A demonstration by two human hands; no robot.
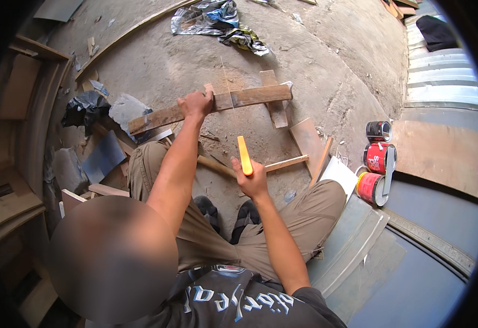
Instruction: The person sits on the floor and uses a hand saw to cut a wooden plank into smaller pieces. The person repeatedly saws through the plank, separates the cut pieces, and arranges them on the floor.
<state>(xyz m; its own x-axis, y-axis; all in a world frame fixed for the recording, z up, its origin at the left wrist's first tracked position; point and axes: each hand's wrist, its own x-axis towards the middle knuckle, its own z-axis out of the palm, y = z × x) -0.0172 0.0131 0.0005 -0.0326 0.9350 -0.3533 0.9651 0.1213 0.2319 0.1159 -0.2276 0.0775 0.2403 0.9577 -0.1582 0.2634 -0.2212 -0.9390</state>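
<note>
One long wooden plank [255,97] just above the dirt floor [157,60], in front of the seated person, slanting up from left to right; its right end lies across a short board [277,117]. Left hand [196,104] clamped on the plank, left of its middle, arm reaching straight out, back of the hand up. Right hand [255,179] nearer the body, closed round a yellow handle [244,152] that points away from the person. Thin line [226,76] crosses the plank between left hand and short board, roughly in line with the handle; looks like a blade seen edge-on, but the join is too fine to tell. Reddish dust [243,82] on the floor past the plank. Nearer in, a wooden strip [287,163] just right of the right hand, dark shoes [245,215] below it. Crumpled plastic sheeting [203,21] at the top, black plastic [86,108] near the plank's left end. Right side: dark can [378,131], red can [374,156] and red-and-yellow can [368,187] in a row, close together, near the right knee.
</note>
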